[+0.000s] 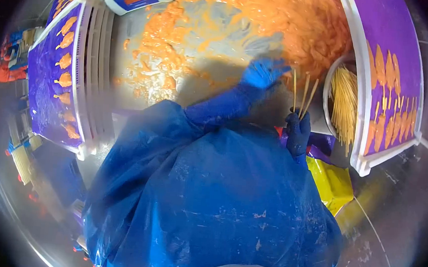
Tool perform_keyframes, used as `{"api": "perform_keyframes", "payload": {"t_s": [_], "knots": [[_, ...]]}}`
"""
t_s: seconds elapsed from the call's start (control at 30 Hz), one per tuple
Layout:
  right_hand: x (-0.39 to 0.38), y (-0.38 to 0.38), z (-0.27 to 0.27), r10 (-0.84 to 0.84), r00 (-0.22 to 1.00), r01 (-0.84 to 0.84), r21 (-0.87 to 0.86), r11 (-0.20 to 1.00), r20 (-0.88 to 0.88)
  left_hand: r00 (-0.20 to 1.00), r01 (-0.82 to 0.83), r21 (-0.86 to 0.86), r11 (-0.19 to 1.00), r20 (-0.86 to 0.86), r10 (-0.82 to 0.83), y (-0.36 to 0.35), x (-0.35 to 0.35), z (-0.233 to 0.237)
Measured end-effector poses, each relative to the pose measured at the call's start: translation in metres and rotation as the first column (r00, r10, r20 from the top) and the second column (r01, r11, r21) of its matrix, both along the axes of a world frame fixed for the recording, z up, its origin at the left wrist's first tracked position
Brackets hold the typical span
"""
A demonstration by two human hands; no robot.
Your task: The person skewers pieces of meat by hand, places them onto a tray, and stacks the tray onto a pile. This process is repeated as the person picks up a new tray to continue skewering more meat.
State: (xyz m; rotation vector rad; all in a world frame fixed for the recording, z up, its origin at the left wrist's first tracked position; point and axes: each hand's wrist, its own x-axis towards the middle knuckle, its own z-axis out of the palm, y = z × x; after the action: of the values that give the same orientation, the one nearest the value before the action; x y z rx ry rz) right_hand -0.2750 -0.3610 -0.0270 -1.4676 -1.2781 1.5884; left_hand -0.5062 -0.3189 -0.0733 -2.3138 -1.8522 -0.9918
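Dark-blue gloving is worn on the right hand [297,134], in whose closed fingers three bare, fanned skewers [295,92] are held. Ahead and to the left, the blurred left hand [263,75] is extended near raw, orange-coated meat [325,32]; whether anything is gripped there cannot be told. Right of the grip, spare sticks [344,103] are bundled in a round bowl [327,89]. Skewered portions are laid out on the right tray [357,32] and, farther left, the stacked trays [83,45]; much meat ahead is left unskewered.
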Motion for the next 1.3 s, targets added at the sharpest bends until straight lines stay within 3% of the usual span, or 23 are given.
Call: {"api": "perform_keyframes", "payload": {"t_s": [0.03, 0.07, 0.13, 0.2, 0.3, 0.33, 0.37, 0.4, 0.43, 0.5, 0.6, 0.67, 0.73, 0.8, 0.87, 0.9, 0.93, 1.0, 1.1, 1.23, 1.3], "knots": [[0.002, -0.002, -0.002, -0.010, 1.000, 0.010, -0.012, 1.000, -0.008, 0.995, -0.095, -0.002, 0.995, 0.023, 0.095, 0.002, 0.003, 0.004], [0.004, -0.001, -0.001, 0.023, 0.995, -0.019, -0.037, 0.999, 0.095, 0.996, -0.088, -0.012, 0.996, 0.025, 0.088, 0.004, -0.004, 0.005], [0.011, 0.007, -0.013, 0.059, 0.981, -0.049, -0.058, 0.997, 0.186, 0.989, 0.124, -0.275, 0.954, 0.117, -0.094, 0.008, -0.039, 0.002], [0.029, 0.009, -0.038, 0.089, 0.971, -0.099, 0.035, 0.994, 0.222, 0.984, 0.144, -0.268, 0.953, 0.138, -0.110, -0.007, -0.061, 0.005], [0.018, 0.017, -0.010, 0.114, 0.942, -0.108, -0.037, 0.994, 0.315, 0.981, 0.109, -0.269, 0.957, 0.187, -0.059, -0.044, -0.099, 0.007], [0.019, 0.019, -0.027, 0.126, 0.943, -0.121, -0.038, 0.992, 0.306, 0.975, 0.067, -0.262, 0.963, 0.221, -0.008, -0.050, -0.106, 0.015], [0.025, 0.021, -0.051, 0.132, 0.904, -0.265, 0.292, 0.919, 0.406, 0.961, -0.007, -0.327, 0.945, 0.258, 0.096, -0.058, -0.104, 0.022], [0.021, 0.026, -0.053, 0.094, 0.863, -0.406, 0.570, 0.715, 0.496, 0.960, -0.019, -0.325, 0.946, 0.258, 0.108, -0.061, -0.100, 0.026], [0.018, 0.030, -0.053, 0.100, 0.861, -0.414, 0.572, 0.708, 0.499, 0.970, -0.074, -0.243, 0.967, 0.209, 0.127, -0.063, -0.097, 0.028], [-0.005, 0.034, -0.049, 0.125, 0.805, -0.392, 0.363, 0.845, 0.580, 0.974, -0.142, -0.162, 0.977, 0.154, 0.167, -0.069, -0.107, 0.025], [-0.020, 0.044, -0.027, 0.090, 0.766, -0.411, 0.377, 0.830, 0.637, 0.977, -0.092, -0.211, 0.973, 0.170, 0.129, -0.070, -0.110, 0.018], [-0.025, 0.050, -0.016, 0.065, 0.790, -0.385, 0.410, 0.827, 0.610, 0.964, -0.244, -0.033, 0.969, 0.098, 0.246, -0.058, -0.093, 0.037], [-0.027, 0.049, -0.017, 0.044, 0.813, -0.357, 0.439, 0.825, 0.580, 0.964, -0.200, -0.039, 0.979, 0.170, 0.204, -0.050, -0.074, 0.033], [-0.024, 0.050, -0.020, 0.128, 0.841, -0.413, 0.471, 0.779, 0.526, 0.981, -0.066, -0.082, 0.994, 0.176, 0.080, -0.047, -0.063, 0.009], [-0.026, 0.047, -0.016, 0.166, 0.825, -0.452, 0.455, 0.768, 0.540, 0.988, -0.079, -0.100, 0.992, 0.122, 0.091, -0.051, -0.060, 0.001], [-0.027, 0.045, -0.013, 0.206, 0.807, -0.490, 0.432, 0.758, 0.553, 0.976, -0.100, -0.075, 0.992, 0.185, 0.112, -0.053, -0.059, 0.000], [-0.028, 0.046, -0.016, 0.206, 0.810, -0.486, 0.431, 0.761, 0.549, 0.960, -0.122, -0.053, 0.991, 0.245, 0.131, -0.057, -0.061, 0.000], [-0.031, 0.056, -0.025, 0.128, 0.756, -0.498, 0.436, 0.750, 0.642, 0.972, -0.107, -0.065, 0.992, 0.204, 0.118, -0.063, -0.065, 0.001], [-0.029, 0.053, -0.021, 0.086, 0.837, -0.387, 0.473, 0.791, 0.541, 0.988, -0.076, -0.090, 0.993, 0.125, 0.087, -0.069, -0.070, 0.000], [-0.019, 0.040, -0.019, 0.129, 0.846, -0.395, 0.445, 0.804, 0.518, 0.987, -0.113, -0.152, 0.982, 0.097, 0.128, -0.069, -0.067, 0.010], [-0.013, 0.037, -0.027, 0.103, 0.754, -0.492, 0.453, 0.743, 0.649, 0.981, -0.129, -0.211, 0.969, 0.116, 0.156, -0.066, -0.062, 0.028]]}}
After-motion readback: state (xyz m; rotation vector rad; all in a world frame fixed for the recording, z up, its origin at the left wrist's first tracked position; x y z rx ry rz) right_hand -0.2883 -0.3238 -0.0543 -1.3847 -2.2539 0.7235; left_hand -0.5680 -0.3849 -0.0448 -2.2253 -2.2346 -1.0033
